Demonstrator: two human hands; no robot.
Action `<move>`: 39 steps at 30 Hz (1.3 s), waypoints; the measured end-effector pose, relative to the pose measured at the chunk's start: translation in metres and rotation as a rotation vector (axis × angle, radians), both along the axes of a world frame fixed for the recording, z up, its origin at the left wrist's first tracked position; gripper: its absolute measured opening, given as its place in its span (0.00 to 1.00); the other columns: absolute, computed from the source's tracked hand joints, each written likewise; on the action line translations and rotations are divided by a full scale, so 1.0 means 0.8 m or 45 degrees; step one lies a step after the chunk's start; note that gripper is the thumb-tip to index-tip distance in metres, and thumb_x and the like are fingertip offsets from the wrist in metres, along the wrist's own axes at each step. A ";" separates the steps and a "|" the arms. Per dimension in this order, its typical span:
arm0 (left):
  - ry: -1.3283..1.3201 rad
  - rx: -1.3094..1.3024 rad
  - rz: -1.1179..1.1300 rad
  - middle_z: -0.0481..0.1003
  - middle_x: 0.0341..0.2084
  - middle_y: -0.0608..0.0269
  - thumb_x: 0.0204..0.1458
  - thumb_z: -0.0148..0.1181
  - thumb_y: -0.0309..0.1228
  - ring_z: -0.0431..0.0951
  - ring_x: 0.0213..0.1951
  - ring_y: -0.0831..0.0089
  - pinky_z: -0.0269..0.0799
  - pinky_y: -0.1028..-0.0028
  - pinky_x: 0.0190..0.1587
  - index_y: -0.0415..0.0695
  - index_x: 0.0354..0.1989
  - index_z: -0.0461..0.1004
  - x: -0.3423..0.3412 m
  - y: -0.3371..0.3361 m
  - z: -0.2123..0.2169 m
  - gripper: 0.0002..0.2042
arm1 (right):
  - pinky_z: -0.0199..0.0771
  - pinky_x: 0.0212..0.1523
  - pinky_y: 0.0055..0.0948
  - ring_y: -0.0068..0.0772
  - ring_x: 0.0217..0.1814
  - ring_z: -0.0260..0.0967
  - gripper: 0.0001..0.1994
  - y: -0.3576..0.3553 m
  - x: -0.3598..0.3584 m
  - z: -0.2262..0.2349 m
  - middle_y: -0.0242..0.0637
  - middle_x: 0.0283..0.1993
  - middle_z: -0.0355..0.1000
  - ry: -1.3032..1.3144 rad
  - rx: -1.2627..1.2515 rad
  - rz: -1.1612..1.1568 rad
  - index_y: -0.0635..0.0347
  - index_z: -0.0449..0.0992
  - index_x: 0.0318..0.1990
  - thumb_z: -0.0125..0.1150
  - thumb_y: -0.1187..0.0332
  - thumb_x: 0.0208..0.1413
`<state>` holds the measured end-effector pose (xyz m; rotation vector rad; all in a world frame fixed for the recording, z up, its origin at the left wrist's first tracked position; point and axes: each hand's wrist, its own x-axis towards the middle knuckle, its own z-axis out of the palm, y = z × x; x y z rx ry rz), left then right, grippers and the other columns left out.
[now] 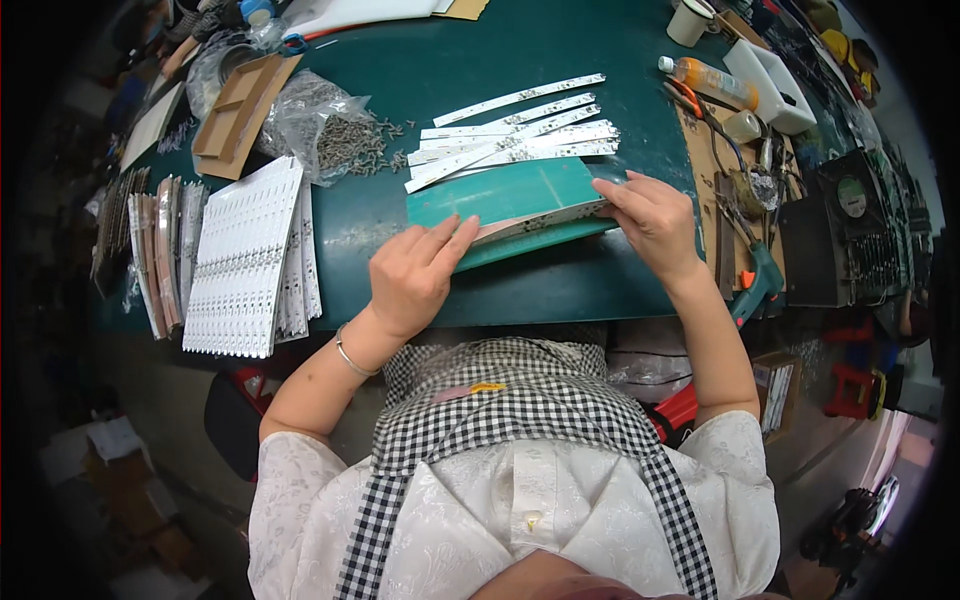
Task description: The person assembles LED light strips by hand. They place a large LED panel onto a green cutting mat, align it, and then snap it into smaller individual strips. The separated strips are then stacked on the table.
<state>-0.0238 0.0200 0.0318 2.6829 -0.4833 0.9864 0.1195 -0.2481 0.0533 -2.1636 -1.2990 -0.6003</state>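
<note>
A narrow circuit-board strip is stretched between my hands along the near side of a green board. My left hand has its fingers closed at the strip's left end, fingertips resting by the green board. At the other end my right hand pinches the strip between thumb and fingers. The strip is tilted, with small dark parts along its edge. Just beyond the green board, several loose white circuit-board strips lie crossed in a pile.
On the left, a stack of white circuit-board panels leans upright beside more panels. Behind them are a bag of screws and a cardboard tray. Pliers, an orange drink bottle and a green-handled tool lie right.
</note>
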 end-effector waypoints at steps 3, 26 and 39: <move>0.063 -0.023 0.035 0.79 0.30 0.61 0.41 0.61 0.20 0.73 0.22 0.67 0.70 0.71 0.25 0.44 0.45 0.77 -0.001 -0.001 0.009 0.18 | 0.78 0.40 0.34 0.37 0.31 0.75 0.14 -0.002 0.008 0.010 0.36 0.29 0.76 0.071 0.013 0.004 0.57 0.79 0.38 0.67 0.76 0.40; 0.348 -0.345 -0.006 0.79 0.27 0.57 0.43 0.64 0.21 0.77 0.24 0.66 0.72 0.72 0.27 0.43 0.37 0.80 0.018 0.004 0.008 0.11 | 0.77 0.36 0.26 0.32 0.35 0.77 0.14 -0.011 0.028 -0.024 0.40 0.35 0.77 0.512 0.431 -0.156 0.62 0.79 0.39 0.68 0.78 0.42; 0.620 -0.550 0.402 0.78 0.21 0.54 0.48 0.63 0.35 0.79 0.25 0.60 0.73 0.67 0.32 0.43 0.33 0.82 0.142 0.078 0.003 0.10 | 0.68 0.31 0.21 0.18 0.29 0.68 0.07 -0.017 0.050 0.001 0.32 0.29 0.76 1.365 -0.030 -0.136 0.65 0.80 0.35 0.66 0.75 0.46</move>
